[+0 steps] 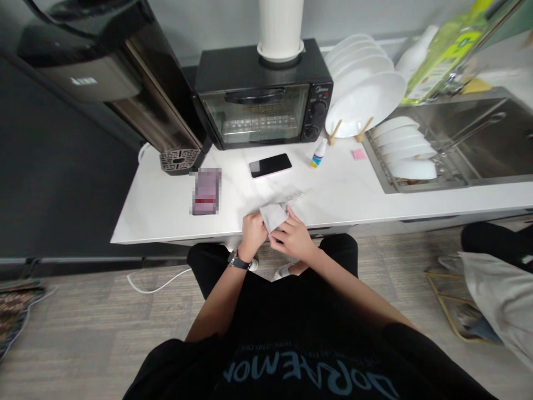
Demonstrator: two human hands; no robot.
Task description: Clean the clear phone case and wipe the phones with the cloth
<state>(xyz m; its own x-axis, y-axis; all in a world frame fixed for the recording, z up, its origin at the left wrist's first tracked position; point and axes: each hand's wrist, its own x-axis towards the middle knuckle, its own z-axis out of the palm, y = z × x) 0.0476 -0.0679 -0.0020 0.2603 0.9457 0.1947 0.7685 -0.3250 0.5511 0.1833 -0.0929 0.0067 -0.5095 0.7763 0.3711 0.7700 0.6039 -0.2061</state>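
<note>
Black shirt [287, 311], grey cloth [272, 216], white counter [339, 194], streaked floor [104, 316]

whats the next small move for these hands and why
Perhaps carry the grey cloth forward to the black-screened phone: the left hand and right hand both hold the cloth, and the phone lies screen up, uncovered, on the counter beyond it.
</note>
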